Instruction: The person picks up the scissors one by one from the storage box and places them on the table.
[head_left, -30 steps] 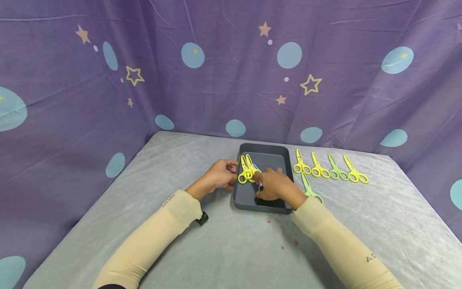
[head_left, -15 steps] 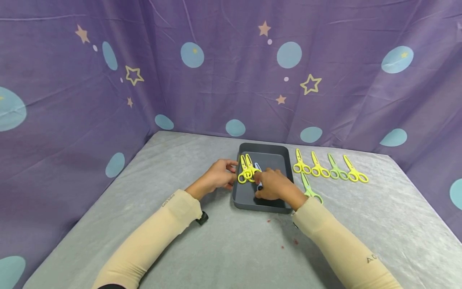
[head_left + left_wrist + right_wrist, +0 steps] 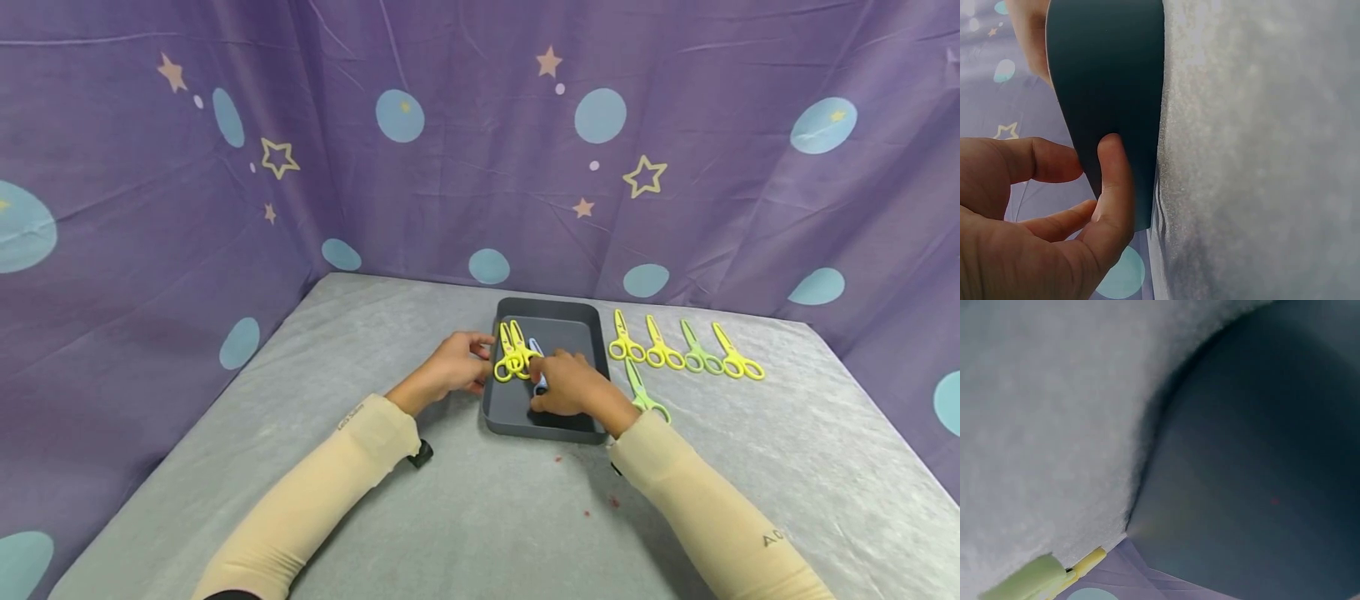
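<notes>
In the head view a dark grey tray (image 3: pixel 551 429) holds two yellow scissors (image 3: pixel 512 360) overlapping near its left wall. Beside them lies a pair of blue scissors (image 3: pixel 542 383), partly hidden under the right hand. That right hand (image 3: pixel 567 385) reaches into the tray, its finger and thumb curled at the blue scissors. My left hand (image 3: pixel 455 362) touches the tray's left side with relaxed fingers. In the left wrist view, one of the left hand's fingertips rests on the tray's outer wall (image 3: pixel 1107 69) and others meet the rim. The right wrist view hides the right hand.
Right of the tray, several yellow and green scissors (image 3: pixel 703 360) lie in a row on the grey cloth-covered table (image 3: pixel 465 517). One green pair (image 3: pixel 641 390) lies nearer, close to the tray's right wall. A purple curtain (image 3: pixel 480 192) stands behind the table.
The blue scissors have turned slightly under the right hand and now lie more in line with the yellow ones. The left hand and the tray have stayed put.
</notes>
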### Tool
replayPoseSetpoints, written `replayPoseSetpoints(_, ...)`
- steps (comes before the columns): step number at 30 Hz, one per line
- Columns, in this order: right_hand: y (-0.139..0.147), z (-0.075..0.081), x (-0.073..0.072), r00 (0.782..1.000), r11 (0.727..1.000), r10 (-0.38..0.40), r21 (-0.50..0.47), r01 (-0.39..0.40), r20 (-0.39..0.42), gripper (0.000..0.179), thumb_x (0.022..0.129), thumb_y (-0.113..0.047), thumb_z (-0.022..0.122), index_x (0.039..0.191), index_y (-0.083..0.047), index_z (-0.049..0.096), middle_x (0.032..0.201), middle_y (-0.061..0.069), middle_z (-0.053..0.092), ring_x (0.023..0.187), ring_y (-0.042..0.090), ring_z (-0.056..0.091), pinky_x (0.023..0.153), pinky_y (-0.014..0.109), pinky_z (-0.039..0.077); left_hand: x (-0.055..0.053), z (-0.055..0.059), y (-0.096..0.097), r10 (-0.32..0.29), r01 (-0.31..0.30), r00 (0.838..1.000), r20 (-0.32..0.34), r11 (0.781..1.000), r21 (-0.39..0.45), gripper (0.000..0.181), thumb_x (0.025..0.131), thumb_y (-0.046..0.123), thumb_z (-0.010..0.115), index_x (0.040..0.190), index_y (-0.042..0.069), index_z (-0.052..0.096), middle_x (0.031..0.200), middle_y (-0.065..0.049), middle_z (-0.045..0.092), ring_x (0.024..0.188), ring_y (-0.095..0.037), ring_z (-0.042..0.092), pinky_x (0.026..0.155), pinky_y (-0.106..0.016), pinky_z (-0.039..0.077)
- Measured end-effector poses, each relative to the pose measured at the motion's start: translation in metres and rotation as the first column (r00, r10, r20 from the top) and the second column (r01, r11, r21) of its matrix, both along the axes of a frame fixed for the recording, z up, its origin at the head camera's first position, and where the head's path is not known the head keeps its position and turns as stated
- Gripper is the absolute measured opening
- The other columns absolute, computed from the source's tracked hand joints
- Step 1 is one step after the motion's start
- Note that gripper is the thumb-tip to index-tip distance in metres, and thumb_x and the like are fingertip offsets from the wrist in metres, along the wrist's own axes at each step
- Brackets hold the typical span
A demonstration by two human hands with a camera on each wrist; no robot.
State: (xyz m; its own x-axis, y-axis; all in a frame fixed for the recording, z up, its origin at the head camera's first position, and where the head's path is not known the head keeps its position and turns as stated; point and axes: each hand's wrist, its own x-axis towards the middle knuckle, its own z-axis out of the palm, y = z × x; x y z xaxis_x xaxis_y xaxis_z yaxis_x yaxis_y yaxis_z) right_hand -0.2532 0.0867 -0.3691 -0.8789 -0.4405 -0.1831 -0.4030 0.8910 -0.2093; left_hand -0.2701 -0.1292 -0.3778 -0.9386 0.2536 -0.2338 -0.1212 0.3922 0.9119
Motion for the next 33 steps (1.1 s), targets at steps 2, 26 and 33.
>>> replayPoseSetpoints(2,0.000,0.000,0.000,1.000,1.000,0.004,-0.003,-0.004,-0.004,0.032,0.086,-0.033,0.081,0.110,-0.016,0.068,0.108,0.011,0.061,0.105,0.034,0.055,0.101,0.055,0.042,0.000,0.000,0.000,0.002,-0.002,1.000,-0.001,1.000,-0.003,0.064,0.091,-0.002,0.063,0.152,0.008,0.048,0.126,-0.015,0.054,0.074,-0.022,0.062,0.067,-0.041,0.063)
replayPoseSetpoints(26,0.006,-0.002,0.003,0.999,0.999,0.027,-0.046,-0.028,-0.022,0.030,0.084,-0.035,0.080,0.105,-0.018,0.068,0.098,0.006,0.060,0.094,0.028,0.055,0.087,0.050,0.048,0.001,-0.001,-0.001,-0.001,0.001,1.000,-0.020,1.000,0.004,0.062,0.091,-0.003,0.062,0.151,0.006,0.049,0.126,-0.017,0.054,0.073,-0.023,0.063,0.067,-0.041,0.063)
replayPoseSetpoints(33,0.017,0.002,0.005,0.996,0.992,0.077,-0.095,-0.081,-0.043,0.028,0.082,-0.032,0.080,0.103,-0.016,0.070,0.092,0.001,0.061,0.083,0.021,0.054,0.072,0.039,0.047,0.002,0.000,-0.001,-0.007,0.007,1.000,-0.020,1.000,0.010,0.063,0.091,-0.003,0.062,0.152,0.006,0.048,0.129,-0.017,0.054,0.076,-0.024,0.064,0.068,-0.041,0.063)
